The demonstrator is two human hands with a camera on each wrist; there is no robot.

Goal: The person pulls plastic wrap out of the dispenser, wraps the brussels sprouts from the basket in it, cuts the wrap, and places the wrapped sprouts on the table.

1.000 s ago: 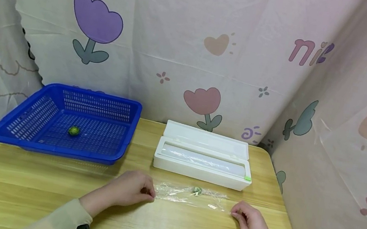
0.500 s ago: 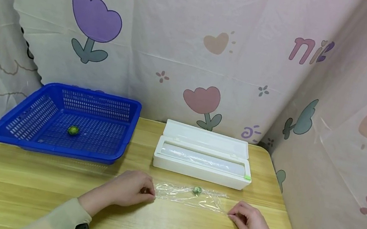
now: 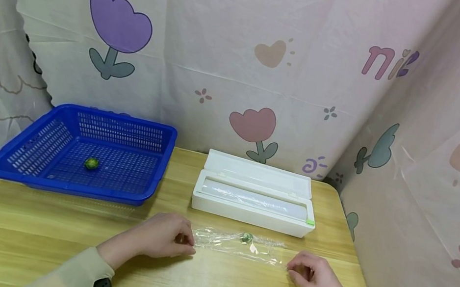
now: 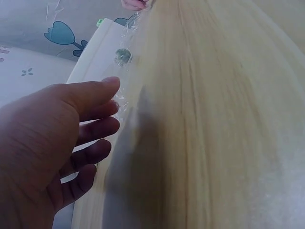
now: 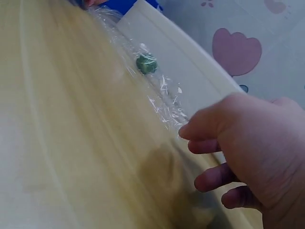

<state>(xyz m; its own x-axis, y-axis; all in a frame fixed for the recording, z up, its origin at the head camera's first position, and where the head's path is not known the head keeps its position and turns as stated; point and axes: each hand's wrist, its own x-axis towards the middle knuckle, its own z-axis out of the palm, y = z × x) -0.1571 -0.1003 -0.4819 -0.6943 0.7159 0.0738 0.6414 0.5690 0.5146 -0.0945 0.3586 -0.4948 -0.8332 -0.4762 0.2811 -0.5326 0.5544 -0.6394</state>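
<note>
In front of the open white box point(image 3: 246, 216) lies clear film point(image 3: 219, 242) with a small green ball point(image 3: 247, 238) in its folds. Nearer the person than the box, the right hand point(image 3: 316, 279) pinches the film's right end; the left hand point(image 3: 164, 235) curls at the other, though whether it pinches I cannot tell. Left of the box stands a blue basket point(image 3: 71, 187).
</note>
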